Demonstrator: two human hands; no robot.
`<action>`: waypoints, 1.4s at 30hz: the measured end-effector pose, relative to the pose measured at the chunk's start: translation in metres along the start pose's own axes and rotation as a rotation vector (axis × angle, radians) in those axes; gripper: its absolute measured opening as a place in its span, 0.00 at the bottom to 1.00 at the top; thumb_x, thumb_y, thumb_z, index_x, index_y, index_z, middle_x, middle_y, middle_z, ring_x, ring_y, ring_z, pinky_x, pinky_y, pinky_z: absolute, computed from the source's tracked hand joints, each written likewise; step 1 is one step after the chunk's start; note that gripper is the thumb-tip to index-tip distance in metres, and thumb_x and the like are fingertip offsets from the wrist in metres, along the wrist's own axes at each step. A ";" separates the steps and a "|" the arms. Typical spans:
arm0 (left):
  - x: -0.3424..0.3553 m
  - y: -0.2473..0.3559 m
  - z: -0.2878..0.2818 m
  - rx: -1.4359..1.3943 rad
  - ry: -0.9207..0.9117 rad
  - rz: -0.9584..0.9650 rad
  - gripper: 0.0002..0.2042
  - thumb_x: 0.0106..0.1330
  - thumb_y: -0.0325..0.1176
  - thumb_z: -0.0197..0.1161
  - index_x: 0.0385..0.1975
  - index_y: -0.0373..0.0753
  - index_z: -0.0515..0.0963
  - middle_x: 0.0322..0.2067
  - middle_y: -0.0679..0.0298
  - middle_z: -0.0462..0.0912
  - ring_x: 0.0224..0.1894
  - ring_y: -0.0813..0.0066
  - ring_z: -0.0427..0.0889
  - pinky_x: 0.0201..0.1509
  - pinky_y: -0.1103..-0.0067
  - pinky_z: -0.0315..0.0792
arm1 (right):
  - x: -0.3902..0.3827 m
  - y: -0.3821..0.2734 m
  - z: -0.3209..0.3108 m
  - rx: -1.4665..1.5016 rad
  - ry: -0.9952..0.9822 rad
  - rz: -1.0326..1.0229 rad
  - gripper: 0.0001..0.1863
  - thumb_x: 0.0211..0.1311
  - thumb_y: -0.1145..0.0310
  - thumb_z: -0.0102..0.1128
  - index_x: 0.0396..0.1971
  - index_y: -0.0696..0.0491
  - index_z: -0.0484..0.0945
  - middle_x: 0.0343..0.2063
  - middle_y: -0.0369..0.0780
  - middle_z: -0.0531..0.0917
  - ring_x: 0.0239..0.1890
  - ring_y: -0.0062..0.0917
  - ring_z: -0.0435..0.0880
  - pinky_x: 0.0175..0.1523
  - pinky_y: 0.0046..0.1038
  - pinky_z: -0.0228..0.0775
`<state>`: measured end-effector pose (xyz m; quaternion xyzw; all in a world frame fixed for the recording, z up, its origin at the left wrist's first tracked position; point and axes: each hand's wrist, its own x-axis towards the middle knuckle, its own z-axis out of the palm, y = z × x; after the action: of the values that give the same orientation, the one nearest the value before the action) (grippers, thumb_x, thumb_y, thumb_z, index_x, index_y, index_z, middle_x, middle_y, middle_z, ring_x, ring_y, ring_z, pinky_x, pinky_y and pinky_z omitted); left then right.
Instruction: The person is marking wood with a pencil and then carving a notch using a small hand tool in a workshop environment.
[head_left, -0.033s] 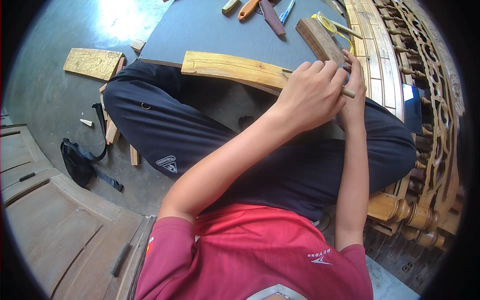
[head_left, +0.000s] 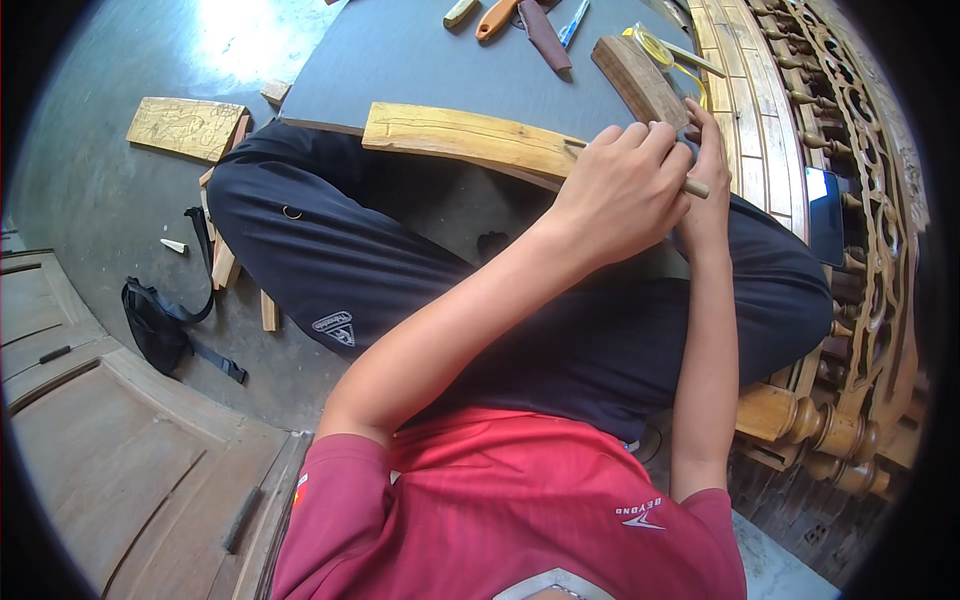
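Note:
My left hand point(head_left: 625, 178) reaches across to the right, closed around a slim carving tool with a round wooden handle point(head_left: 697, 187). The narrow metal tip point(head_left: 575, 143) shows beyond the knuckles, against the top of a long yellowish wooden board point(head_left: 470, 135). Dark lines run along this slightly curved board, which lies at the near edge of the grey work surface. Beside and partly behind the left one is my right hand point(head_left: 712, 170), at the board's right end. Its visible fingers stretch out near a brown wooden block point(head_left: 640, 80); the rest are hidden.
On the grey surface point(head_left: 400, 60) lie an orange handle point(head_left: 496, 18), a brown folded sheet point(head_left: 544, 38) and a yellow coil point(head_left: 652, 48). A marked board point(head_left: 188, 127), wood offcuts and a black bag point(head_left: 153, 325) are on the left floor. Carved railing point(head_left: 850, 130) borders the right.

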<state>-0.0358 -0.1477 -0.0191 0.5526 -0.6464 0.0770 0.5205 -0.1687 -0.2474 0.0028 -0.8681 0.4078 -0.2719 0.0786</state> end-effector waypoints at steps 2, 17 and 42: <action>-0.005 -0.001 0.008 0.009 0.008 0.016 0.13 0.60 0.31 0.68 0.42 0.37 0.76 0.33 0.62 0.78 0.34 0.65 0.81 0.38 0.70 0.72 | -0.001 0.003 0.003 0.029 0.033 0.006 0.31 0.68 0.60 0.66 0.67 0.57 0.71 0.53 0.52 0.81 0.58 0.48 0.80 0.65 0.42 0.72; -0.009 0.006 0.010 0.147 0.073 0.006 0.14 0.64 0.31 0.65 0.49 0.39 0.79 0.32 0.66 0.75 0.32 0.69 0.78 0.37 0.73 0.70 | -0.003 0.024 -0.039 0.967 -0.059 0.720 0.28 0.69 0.51 0.67 0.54 0.62 0.79 0.44 0.40 0.84 0.51 0.26 0.84 0.57 0.30 0.76; -0.004 -0.009 0.022 0.171 0.022 0.045 0.11 0.61 0.30 0.68 0.43 0.47 0.82 0.26 0.70 0.75 0.27 0.71 0.77 0.32 0.73 0.68 | -0.102 -0.039 -0.072 1.384 -0.015 0.540 0.42 0.61 0.51 0.56 0.69 0.65 0.63 0.48 0.48 0.77 0.45 0.31 0.76 0.50 0.29 0.68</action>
<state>-0.0425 -0.1629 -0.0361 0.5795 -0.6439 0.1498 0.4766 -0.2344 -0.1394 0.0359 -0.4915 0.3418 -0.4321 0.6745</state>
